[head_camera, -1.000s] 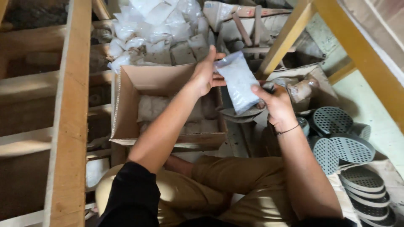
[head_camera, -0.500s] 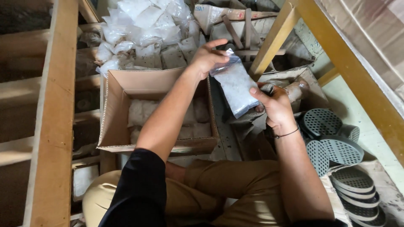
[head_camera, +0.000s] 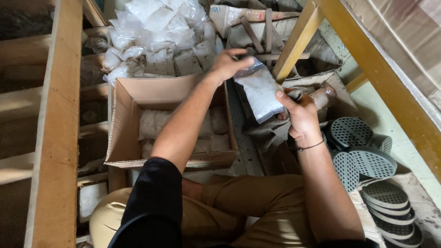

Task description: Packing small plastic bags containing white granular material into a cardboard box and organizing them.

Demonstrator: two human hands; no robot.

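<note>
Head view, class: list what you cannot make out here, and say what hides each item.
- Contents of the clear bag: too small and blurred to tell.
- Left hand fingertips: hidden behind the bag's top.
- Cardboard box contents: partly covered by the left forearm.
- Grey perforated discs: the lower stack is cut off by the frame's bottom edge.
- Right hand palm: faces away.
</note>
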